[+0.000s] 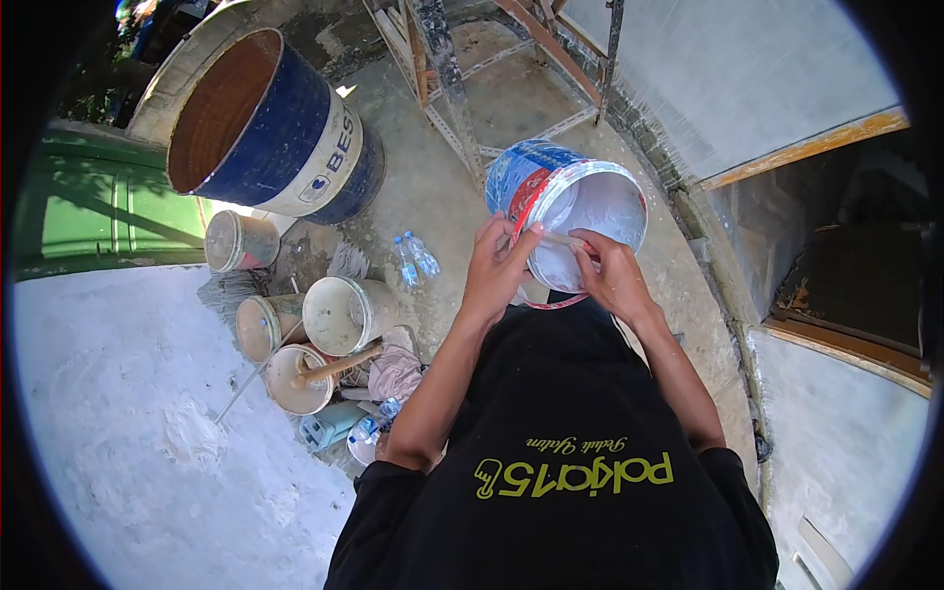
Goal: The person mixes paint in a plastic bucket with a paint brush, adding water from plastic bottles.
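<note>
With white residue (608, 205) left inside, the tilted blue-and-red plastic bucket (515, 175) is open, while the left hand (494, 265) and right hand (618, 275) pinch a thin, pale strip (559, 239) at its mouth.

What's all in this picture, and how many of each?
Paint bucket: 1, blue and red, centre
Pale strip: 1, whitish, centre
Drum: 1, blue, upper left
Smaller buckets: 4, dirty white, left
Bottles: at least 2, clear, floor
Metal frame: 1, grey, top centre
Wooden handle: 1, brown, in smaller bucket
Cloth: 1, pinkish, beside buckets
Panel: 1, green, far left
Doorway: 1, dark, right
Shirt: 1, black, bottom
Left hand: 1, bare, centre
Right hand: 1, bare, centre
</note>
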The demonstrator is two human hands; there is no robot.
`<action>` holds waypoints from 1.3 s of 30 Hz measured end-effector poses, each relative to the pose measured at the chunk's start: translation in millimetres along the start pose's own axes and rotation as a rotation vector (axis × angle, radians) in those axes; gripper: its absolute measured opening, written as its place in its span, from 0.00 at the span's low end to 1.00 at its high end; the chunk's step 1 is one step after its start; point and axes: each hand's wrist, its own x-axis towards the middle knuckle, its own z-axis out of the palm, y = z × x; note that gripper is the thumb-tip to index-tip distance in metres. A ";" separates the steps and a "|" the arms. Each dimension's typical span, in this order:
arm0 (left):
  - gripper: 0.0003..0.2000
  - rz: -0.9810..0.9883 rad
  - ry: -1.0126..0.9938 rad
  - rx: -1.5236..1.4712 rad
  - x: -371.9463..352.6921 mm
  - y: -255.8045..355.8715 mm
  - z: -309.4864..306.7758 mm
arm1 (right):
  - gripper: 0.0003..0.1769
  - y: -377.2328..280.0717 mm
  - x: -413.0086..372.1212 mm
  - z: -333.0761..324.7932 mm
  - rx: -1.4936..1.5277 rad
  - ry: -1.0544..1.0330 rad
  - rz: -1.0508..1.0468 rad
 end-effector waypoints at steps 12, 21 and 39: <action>0.21 -0.187 -0.193 -0.200 10.2 11.3 -24.6 | 0.12 -32.1 19.7 -35.9 -0.210 0.280 -0.172; 0.15 -0.089 -0.123 -0.031 13.4 7.2 -17.3 | 0.12 -20.1 12.6 4.0 -0.231 -0.076 0.027; 0.16 -0.076 -0.135 -0.014 13.3 3.3 -20.9 | 0.20 -17.4 22.1 29.8 -0.450 -0.148 0.070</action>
